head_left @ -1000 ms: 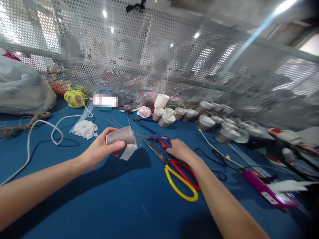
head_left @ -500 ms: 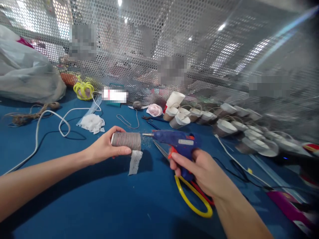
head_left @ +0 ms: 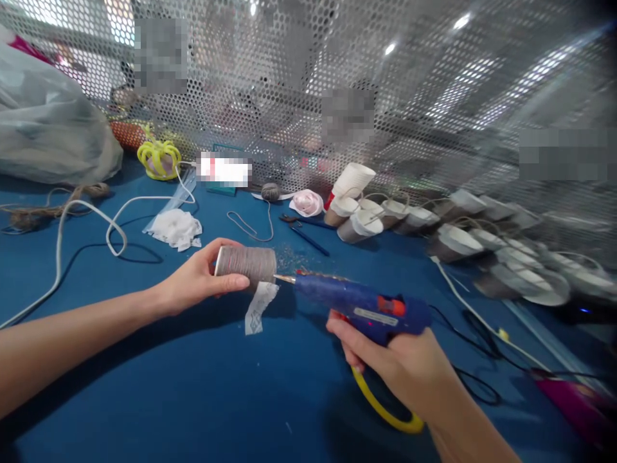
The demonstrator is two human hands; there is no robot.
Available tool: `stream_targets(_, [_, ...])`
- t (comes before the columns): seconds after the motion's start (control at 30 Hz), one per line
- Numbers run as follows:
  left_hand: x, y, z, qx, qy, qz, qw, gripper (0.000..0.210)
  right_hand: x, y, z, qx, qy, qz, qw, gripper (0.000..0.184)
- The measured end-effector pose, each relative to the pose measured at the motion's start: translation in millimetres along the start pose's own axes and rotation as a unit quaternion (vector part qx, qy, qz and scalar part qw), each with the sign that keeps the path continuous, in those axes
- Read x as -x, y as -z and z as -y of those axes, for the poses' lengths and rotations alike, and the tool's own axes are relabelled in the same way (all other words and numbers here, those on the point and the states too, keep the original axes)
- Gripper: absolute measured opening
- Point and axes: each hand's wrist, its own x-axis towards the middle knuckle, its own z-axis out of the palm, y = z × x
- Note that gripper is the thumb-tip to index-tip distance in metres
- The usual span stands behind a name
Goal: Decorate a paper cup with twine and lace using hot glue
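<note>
Starting from the left of the blue desk [head_left: 202, 392]: a pale plastic bag [head_left: 53, 122] is slumping at the back edge, before a perforated screen [head_left: 270, 71]; a bundle of brown twine [head_left: 53, 204] is lying in front of it. A white cable [head_left: 58, 254] is looping across the surface, and a yellow ribbed ornament [head_left: 159, 159] is standing farther back. A heap of white lace [head_left: 176, 228] is lying loose, near the left hand. Left hand [head_left: 209, 276]: closing around a cord-wrapped cup [head_left: 248, 265], fingers behind and thumb in front, and keeping it on its side above the desk, rim facing left. From the cup's base end a short lace strip [head_left: 260, 312] is hanging. Behind these, a small ball of grey cord [head_left: 270, 191] is trailing its loose end, a pale pink fabric rose [head_left: 307, 202] is resting just beside it, and blue-handled pliers [head_left: 310, 241] are lying nearer. A blue glue gun [head_left: 357, 302] is pointing left, its metal nozzle reaching the cup's base end; whether it is touching cannot be told. Below it a yellow scissor handle [head_left: 380, 408] is showing. Right hand [head_left: 405, 354]: gripping the glue gun by its handle. Wrapped cups [head_left: 456, 243] are standing in clusters behind; a blurred purple power strip [head_left: 573, 405] is lying far right.
</note>
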Motion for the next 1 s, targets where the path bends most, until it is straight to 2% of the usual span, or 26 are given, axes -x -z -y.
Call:
stream_targets(0.27, [2.6,-1.7,-3.2,-0.004,-0.002,-0.011,1.000,0.051,-3.7,5.1,-5.5,0.076,-0.001,0.024,0.997,0.039])
stream_targets(0.53, [2.7,-1.0,-3.5,-0.015,-0.003,-0.008,1.000,0.053,-0.2,3.1,-5.6,0.085,0.007,0.001,0.996,0.043])
stream_targets(0.87, [3.4,-1.2,-3.4,-0.018,0.002,-0.001,1.000,0.053,-1.9,7.6,-5.1,0.072,0.010,0.015,0.997,0.043])
stream_targets(1.0, [3.9,-1.5,-3.1,-0.011,0.000,-0.002,1.000,0.051,0.2,5.8,-2.8,0.054,0.005,0.042,0.998,0.039])
